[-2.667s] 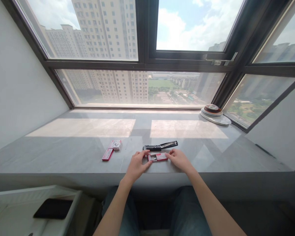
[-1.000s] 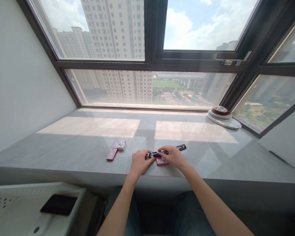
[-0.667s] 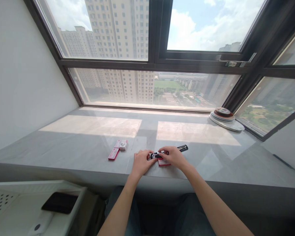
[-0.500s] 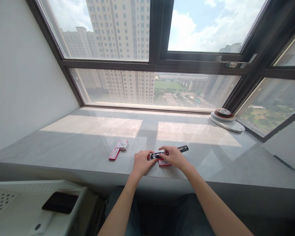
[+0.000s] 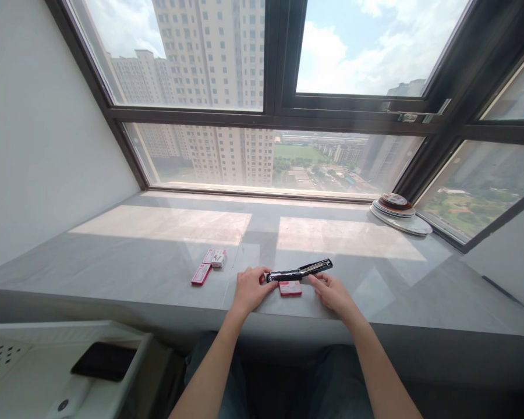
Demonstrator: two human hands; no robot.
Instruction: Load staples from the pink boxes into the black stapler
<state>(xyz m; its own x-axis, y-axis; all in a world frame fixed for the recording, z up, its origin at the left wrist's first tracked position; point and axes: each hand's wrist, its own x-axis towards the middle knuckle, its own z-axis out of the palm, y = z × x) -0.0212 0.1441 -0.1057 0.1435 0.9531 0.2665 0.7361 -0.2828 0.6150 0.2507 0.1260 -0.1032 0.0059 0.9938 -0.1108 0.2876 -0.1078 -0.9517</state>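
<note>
A black stapler lies opened out flat, its top arm swung back to the right, above the ledge. My left hand is closed around its left end, thumb at the near side. Just below the right half of the stapler is my right hand, fingers loosely bent and apart, with nothing visible in it. Its fingertips are close to the hinged part; whether they touch it I cannot tell. A small red-and-white box lies between my hands, right under the stapler.
Left of my hands lie red-and-white boxes and a small white box. A stack of plates or discs stands in the far right corner by the window. A white bin holding a dark phone-like object is at lower left.
My right hand has come off the stapler's middle and moved right and slightly down. That uncovers the stapler's inside and the red-and-white box. My left hand keeps its hold.
</note>
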